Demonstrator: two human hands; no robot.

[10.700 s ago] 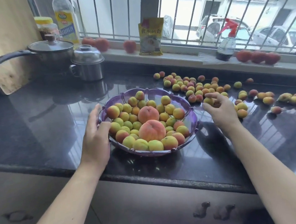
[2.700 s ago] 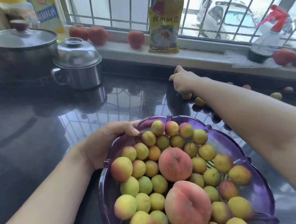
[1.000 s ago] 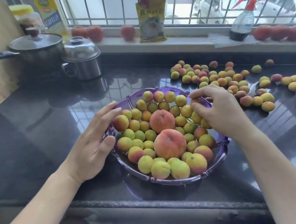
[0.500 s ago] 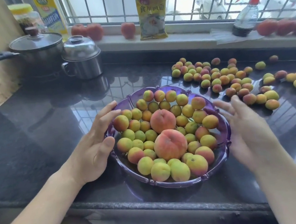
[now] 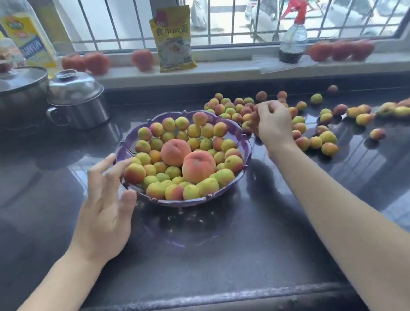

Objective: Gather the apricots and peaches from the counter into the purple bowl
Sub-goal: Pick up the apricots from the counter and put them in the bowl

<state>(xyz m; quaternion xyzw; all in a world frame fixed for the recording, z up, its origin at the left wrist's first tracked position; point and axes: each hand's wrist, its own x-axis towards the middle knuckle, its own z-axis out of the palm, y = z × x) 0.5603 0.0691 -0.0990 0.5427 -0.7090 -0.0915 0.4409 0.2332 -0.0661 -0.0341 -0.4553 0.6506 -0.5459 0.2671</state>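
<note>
Now L hand (image 5: 104, 212) relaxed, fingers touching purple bowl (image 5: 243, 140) rim; R hand (image 5: 272, 123) curled over counter apricots (image 5: 327, 138), grasp unclear. 2 peaches (image 5: 197, 166) in bowl.

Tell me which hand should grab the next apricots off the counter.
Right. The right hand is already over the loose apricots, fingers curled; the left hand rests against the bowl, steadying it.

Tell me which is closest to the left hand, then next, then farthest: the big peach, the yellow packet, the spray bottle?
From the left hand, in the head view:
1. Big peach, in the purple bowl just right of the hand.
2. Yellow packet, on the windowsill behind the bowl.
3. Spray bottle, farther right on the windowsill.
</note>
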